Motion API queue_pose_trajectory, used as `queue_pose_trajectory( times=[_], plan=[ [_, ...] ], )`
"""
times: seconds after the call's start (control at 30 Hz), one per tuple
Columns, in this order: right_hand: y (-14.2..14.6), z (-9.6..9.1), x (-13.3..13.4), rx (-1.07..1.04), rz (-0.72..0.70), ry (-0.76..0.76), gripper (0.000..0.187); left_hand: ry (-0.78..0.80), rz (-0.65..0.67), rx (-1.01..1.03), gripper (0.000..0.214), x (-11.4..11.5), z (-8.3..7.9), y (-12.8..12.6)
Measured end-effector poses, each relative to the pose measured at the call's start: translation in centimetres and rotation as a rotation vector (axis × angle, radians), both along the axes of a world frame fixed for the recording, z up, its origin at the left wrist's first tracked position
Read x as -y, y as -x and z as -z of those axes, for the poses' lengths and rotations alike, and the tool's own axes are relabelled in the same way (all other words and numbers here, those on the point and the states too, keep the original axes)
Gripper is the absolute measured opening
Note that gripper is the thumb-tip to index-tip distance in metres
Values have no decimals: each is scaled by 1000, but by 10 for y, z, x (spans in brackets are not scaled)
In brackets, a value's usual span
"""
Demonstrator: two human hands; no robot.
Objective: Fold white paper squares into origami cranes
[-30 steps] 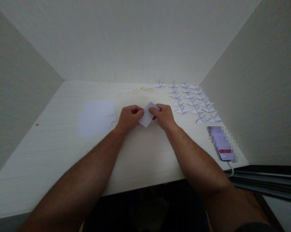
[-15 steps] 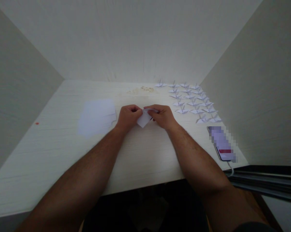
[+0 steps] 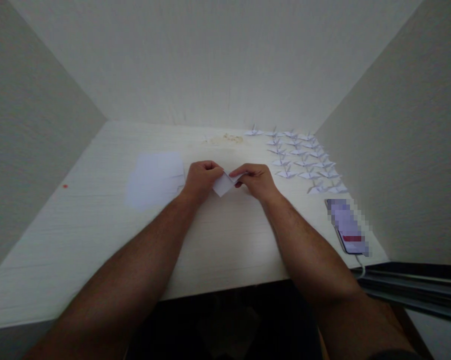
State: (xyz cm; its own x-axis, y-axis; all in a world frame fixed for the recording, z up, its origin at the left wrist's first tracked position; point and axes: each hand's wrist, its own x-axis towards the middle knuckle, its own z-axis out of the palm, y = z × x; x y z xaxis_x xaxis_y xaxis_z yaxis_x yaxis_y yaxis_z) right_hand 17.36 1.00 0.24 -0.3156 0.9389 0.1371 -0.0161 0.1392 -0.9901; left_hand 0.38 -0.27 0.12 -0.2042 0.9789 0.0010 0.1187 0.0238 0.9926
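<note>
A small folded piece of white paper (image 3: 223,185) is held between both hands above the middle of the table. My left hand (image 3: 203,179) pinches its upper left edge between thumb and bent fingers. On the other side my right hand (image 3: 256,179) grips a raised flap at the paper's right, thumb below and index finger along the top. The paper's lower corner points toward me. Fingers hide parts of its edges, so the full fold cannot be made out.
Several white folded paper cranes (image 3: 304,163) stand in rows at the back right. A stack of white paper sheets (image 3: 154,180) lies left of my hands. A phone (image 3: 346,227) with a cable rests near the right edge. Walls (image 3: 218,65) enclose the table (image 3: 225,250).
My right fingers have shifted on the paper, and its right flap now stands more visibly apart from the rest. The camera view has moved slightly.
</note>
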Motion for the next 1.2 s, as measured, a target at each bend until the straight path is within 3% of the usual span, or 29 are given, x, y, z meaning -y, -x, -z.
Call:
queue_pose_trajectory(
  times=[0.5, 1.0, 1.2],
  plan=[
    [-3, -2, 1, -39, -42, 26, 14, 10, 50, 120, 9, 0, 3, 1],
    [-2, 0, -1, 106, 22, -49, 11, 9, 139, 203, 11, 1, 1, 2],
    [-2, 2, -1, 95, 49, -67, 11, 16, 203, 92, 24, 2, 1, 4]
  ],
)
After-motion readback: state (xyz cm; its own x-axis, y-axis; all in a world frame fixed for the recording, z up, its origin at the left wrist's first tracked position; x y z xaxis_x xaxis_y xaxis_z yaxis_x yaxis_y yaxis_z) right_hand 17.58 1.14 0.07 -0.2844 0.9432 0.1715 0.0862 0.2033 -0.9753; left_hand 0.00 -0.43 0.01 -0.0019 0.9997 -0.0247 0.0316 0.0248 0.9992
